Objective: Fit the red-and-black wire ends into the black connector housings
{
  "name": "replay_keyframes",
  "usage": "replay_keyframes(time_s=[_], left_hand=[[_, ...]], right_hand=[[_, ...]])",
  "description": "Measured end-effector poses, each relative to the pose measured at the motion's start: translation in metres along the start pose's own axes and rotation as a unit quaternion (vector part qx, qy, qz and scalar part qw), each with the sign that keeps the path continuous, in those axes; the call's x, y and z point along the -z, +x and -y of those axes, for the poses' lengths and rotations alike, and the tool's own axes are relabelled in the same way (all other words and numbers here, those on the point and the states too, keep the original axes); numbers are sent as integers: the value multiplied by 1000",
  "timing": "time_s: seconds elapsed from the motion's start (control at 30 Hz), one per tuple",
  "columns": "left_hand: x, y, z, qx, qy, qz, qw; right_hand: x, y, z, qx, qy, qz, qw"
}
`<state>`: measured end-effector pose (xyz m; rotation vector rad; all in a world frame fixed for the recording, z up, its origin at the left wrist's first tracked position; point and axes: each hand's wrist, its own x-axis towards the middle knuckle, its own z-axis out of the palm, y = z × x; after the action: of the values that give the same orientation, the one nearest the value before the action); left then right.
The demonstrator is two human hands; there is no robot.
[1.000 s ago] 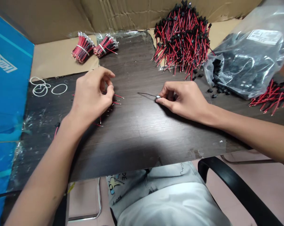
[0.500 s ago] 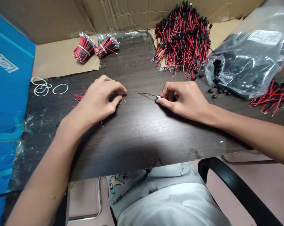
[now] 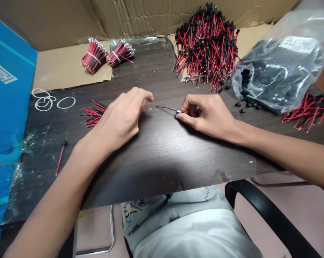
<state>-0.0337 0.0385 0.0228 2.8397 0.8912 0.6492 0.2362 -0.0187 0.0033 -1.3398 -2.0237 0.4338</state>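
Observation:
My right hand (image 3: pixel 205 113) pinches a small black connector housing (image 3: pixel 179 111) between thumb and fingertips. A thin black wire (image 3: pixel 166 108) sticks out of it to the left. Opposite, my left hand (image 3: pixel 127 114) is closed on a wire, most of which its fingers hide. That wire's silvery terminal tip (image 3: pixel 149 108) points right, a short way from the black wire's free end. Under and behind the left hand lies a loose pile of red and black wires (image 3: pixel 93 114), partly covered by it.
At the back stands a big heap of wired connectors (image 3: pixel 206 50). A clear plastic bag (image 3: pixel 285 68) of black housings lies at right, near a smaller wire pile (image 3: pixel 308 111). Banded wire bundles (image 3: pixel 93 56), white rubber bands (image 3: pixel 66 102) and one finished-looking lead (image 3: pixel 61 157) lie at left.
My left hand has moved right and lifted off the loose wires, bringing a wire tip toward the connector. My right hand stays nearly in place with the housing.

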Motion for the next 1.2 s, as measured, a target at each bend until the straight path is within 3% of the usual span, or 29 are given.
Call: replay_keyframes(time_s=[0.2, 0.37, 0.67, 1.2], left_hand=[[-12, -1, -27, -42, -78, -1, 996], [-16, 2, -36, -42, -74, -7, 996], [-23, 3, -36, -104, -22, -59, 993], [-27, 1, -33, -107, -31, -77, 991]], right_hand=[[-6, -6, 6, 37, 52, -3, 998], [-6, -7, 7, 54, 75, 3, 996], [-7, -7, 4, 111, 95, -19, 989], [-8, -7, 3, 119, 98, -16, 988]])
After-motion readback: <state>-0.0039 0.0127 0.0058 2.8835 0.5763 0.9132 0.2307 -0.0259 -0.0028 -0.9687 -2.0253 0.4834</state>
